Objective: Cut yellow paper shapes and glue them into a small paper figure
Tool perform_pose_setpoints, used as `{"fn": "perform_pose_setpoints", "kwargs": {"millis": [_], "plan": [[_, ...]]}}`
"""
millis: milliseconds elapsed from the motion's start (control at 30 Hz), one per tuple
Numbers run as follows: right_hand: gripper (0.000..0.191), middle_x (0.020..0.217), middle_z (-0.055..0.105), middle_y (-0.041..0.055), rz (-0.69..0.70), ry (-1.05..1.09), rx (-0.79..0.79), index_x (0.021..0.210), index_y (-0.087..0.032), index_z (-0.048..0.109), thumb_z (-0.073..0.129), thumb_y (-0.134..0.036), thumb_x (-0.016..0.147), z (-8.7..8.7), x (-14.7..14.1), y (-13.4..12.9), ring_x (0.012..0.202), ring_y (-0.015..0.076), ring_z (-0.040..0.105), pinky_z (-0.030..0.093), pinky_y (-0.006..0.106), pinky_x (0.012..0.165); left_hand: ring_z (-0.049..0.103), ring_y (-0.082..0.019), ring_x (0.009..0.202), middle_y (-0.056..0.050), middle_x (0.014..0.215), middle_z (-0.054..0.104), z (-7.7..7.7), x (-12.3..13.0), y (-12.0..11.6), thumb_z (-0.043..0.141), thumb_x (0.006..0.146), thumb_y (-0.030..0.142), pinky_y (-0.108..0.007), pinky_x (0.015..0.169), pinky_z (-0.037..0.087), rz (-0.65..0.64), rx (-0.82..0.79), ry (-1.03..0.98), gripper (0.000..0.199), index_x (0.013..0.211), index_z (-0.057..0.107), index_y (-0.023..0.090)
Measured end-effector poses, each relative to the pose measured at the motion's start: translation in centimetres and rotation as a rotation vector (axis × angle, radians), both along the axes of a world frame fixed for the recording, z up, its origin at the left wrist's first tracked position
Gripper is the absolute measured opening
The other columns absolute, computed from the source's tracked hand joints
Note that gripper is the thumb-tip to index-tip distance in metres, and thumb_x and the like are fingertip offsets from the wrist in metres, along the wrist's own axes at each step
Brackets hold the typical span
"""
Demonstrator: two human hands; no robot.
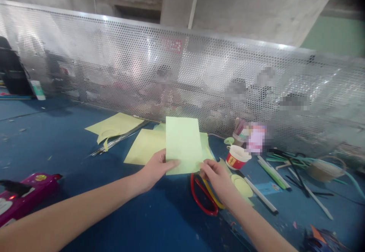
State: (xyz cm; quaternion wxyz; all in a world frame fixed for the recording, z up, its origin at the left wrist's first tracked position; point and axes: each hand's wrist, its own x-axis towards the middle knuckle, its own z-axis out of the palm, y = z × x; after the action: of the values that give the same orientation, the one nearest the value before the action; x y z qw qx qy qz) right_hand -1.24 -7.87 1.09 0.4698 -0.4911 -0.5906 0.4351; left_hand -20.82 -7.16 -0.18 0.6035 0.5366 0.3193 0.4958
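Note:
A pale green sheet of paper is held up above the blue table, its face toward me. My left hand pinches its lower left edge, thumb in front and fingers behind. At the lower right corner, my right hand grips the same sheet between thumb and fingers. Under and beside my right hand lie scissors with red and yellow handles, their blades hidden. Yellow paper lies flat behind my left hand, partly covered by the held sheet. A round yellow paper piece rests just right of my right hand.
A perforated metal screen borders the table's far side. Right of my hands stand a red-and-white paper cup, several pens and strips. Cut yellow paper and thin wires lie left. A purple power strip sits at lower left.

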Motion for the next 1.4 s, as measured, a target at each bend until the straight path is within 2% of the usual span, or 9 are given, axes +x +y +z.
{"fn": "perform_pose_setpoints", "kwargs": {"millis": [167,300,400,500,633,767,933,1167,1400], "plan": [[0.031,0.052,0.052,-0.0018,0.034,-0.028,0.024,0.052,-0.019,0.051,0.058,-0.037,0.076,0.2,0.0,-0.2,0.057,0.0129,0.048,0.038,0.025,0.06,0.061,-0.026,0.101,-0.008,0.113,0.066,0.7,-0.1,-0.1,0.068,0.074,0.033,-0.039,0.085,0.05,0.027,-0.163,-0.108,0.043,0.113,0.059,0.018],[0.031,0.061,0.056,0.0,0.055,0.085,0.052,0.06,-0.018,0.055,0.059,-0.043,0.078,0.1,0.0,-0.1,0.064,0.014,0.051,0.041,0.026,0.066,0.061,-0.024,0.102,-0.013,0.111,0.066,1.8,0.1,-0.6,0.049,0.083,0.053,-0.036,0.092,0.046,-0.078,-0.237,-0.295,0.051,0.111,0.06,0.012],[0.027,0.063,0.056,-0.0007,0.068,0.232,0.076,0.065,-0.018,0.057,0.062,-0.041,0.077,0.3,-0.1,-0.2,0.064,0.013,0.051,0.042,0.025,0.067,0.059,-0.024,0.105,-0.014,0.109,0.066,2.4,0.6,-1.1,0.064,0.078,0.038,-0.035,0.097,0.041,-0.171,-0.151,-0.257,0.041,0.108,0.061,0.01],[0.025,0.061,0.054,-0.0027,0.085,0.272,0.083,0.066,-0.018,0.056,0.062,-0.04,0.078,0.8,-0.3,-0.6,0.062,0.0109,0.048,0.041,0.022,0.064,0.059,-0.022,0.106,-0.011,0.111,0.066,2.9,1.6,-1.3,0.072,0.071,0.017,-0.033,0.097,0.041,-0.167,-0.075,-0.207,0.04,0.109,0.061,0.015],[0.028,0.058,0.05,-0.0038,0.083,0.213,0.115,0.064,-0.018,0.054,0.063,-0.041,0.077,1.8,-0.6,-1.2,0.06,0.0102,0.047,0.04,0.021,0.06,0.06,-0.023,0.103,-0.011,0.11,0.066,3.5,3.0,-1.3,0.07,0.073,0.016,-0.035,0.094,0.043,-0.171,-0.023,-0.216,0.041,0.113,0.061,0.015],[0.031,0.058,0.048,-0.004,0.065,0.156,0.138,0.063,-0.018,0.052,0.064,-0.043,0.075,2.4,-0.7,-1.4,0.059,0.0102,0.046,0.041,0.02,0.057,0.059,-0.025,0.104,-0.012,0.112,0.065,3.2,4.0,-1.1,0.073,0.069,0.016,-0.039,0.094,0.044,-0.108,-0.012,-0.19,0.047,0.114,0.061,0.015],[0.031,0.059,0.051,-0.0032,0.04,0.075,0.144,0.063,-0.018,0.052,0.061,-0.044,0.077,2.1,-0.5,-1.2,0.06,0.0117,0.051,0.042,0.021,0.059,0.059,-0.026,0.103,-0.012,0.113,0.064,2.5,4.5,-0.9,0.072,0.069,0.016,-0.04,0.091,0.045,0.007,-0.007,-0.173,0.047,0.115,0.06,0.016],[0.028,0.068,0.062,0.0009,0.021,-0.025,0.131,0.076,-0.016,0.06,0.062,-0.043,0.076,2.1,-0.3,-1.1,0.065,0.014,0.056,0.044,0.023,0.061,0.061,-0.025,0.099,-0.012,0.108,0.066,2.2,4.1,-0.7,0.072,0.069,0.02,-0.038,0.088,0.047,0.028,-0.016,-0.17,0.042,0.109,0.063,0.014],[0.028,0.061,0.059,-0.0004,0.001,-0.025,0.133,0.066,-0.016,0.058,0.062,-0.042,0.077,2.2,-0.3,-1.4,0.06,0.0128,0.054,0.043,0.022,0.059,0.062,-0.022,0.088,-0.011,0.1,0.068,1.8,4.0,-0.8,0.073,0.069,0.026,-0.034,0.08,0.049,0.078,-0.025,-0.101,0.032,0.097,0.067,0.013]]}}
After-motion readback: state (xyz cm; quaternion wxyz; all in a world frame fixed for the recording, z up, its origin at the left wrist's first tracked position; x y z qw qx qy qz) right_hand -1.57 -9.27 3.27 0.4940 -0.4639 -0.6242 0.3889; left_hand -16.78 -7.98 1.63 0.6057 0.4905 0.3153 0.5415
